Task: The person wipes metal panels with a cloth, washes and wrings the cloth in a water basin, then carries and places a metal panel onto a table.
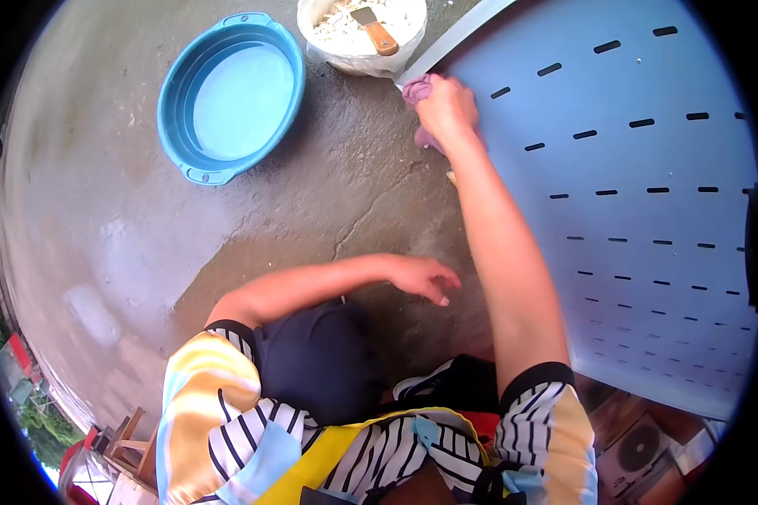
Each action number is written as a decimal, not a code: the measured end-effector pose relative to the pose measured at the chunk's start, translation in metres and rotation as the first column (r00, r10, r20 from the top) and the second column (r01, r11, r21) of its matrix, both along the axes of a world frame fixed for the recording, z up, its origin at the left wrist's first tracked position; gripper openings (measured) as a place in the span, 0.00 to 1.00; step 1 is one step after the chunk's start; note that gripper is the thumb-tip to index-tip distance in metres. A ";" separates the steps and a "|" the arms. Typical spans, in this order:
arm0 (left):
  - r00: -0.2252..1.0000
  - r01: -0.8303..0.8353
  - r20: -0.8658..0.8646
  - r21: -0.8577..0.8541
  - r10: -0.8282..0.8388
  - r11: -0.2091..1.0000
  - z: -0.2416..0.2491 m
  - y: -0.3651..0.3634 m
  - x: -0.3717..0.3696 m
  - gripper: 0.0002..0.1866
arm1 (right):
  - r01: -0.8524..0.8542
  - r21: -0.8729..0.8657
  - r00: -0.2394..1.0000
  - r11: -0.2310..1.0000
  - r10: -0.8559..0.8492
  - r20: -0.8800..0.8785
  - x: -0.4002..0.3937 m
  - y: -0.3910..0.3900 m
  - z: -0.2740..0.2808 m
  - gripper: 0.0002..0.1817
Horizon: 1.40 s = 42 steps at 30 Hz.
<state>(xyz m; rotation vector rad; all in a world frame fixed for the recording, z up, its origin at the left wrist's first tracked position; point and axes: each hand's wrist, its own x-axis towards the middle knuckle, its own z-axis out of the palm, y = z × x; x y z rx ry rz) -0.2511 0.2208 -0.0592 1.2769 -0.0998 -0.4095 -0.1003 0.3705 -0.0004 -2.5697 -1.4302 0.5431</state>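
A grey slotted panel (640, 210) fills three o'clock. A blue basin (232, 97) sits at eleven. At twelve, the right hand (448, 108) clutches a purple cloth (419, 87) against the panel's edge. The left hand (421, 278) hangs centrally, fingers loosely curled, empty.

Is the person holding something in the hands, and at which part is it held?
The right hand presses a bunched purple cloth on the blue panel, covering most of it. The left hand holds nothing.
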 end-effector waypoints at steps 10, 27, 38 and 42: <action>0.996 -0.077 0.025 -0.112 0.080 0.991 0.007 0.015 -0.003 0.30 | 0.049 -0.017 0.495 0.999 -0.040 -0.868 0.088 -0.084 0.092 0.31; 0.986 -0.054 -0.159 -0.037 0.048 0.998 0.022 0.022 -0.008 0.27 | -0.285 0.131 0.958 0.949 0.288 0.000 0.043 -0.126 0.002 0.31; 0.952 -0.006 -0.307 -0.005 0.005 1.000 0.032 0.027 0.010 0.24 | 0.120 -0.077 0.992 0.990 -0.123 -0.030 0.147 -0.488 0.048 0.35; 0.953 0.070 -0.301 0.077 -0.044 0.995 0.044 0.027 0.021 0.24 | 0.412 -0.284 0.911 0.866 -0.386 0.143 0.184 -0.607 0.058 0.25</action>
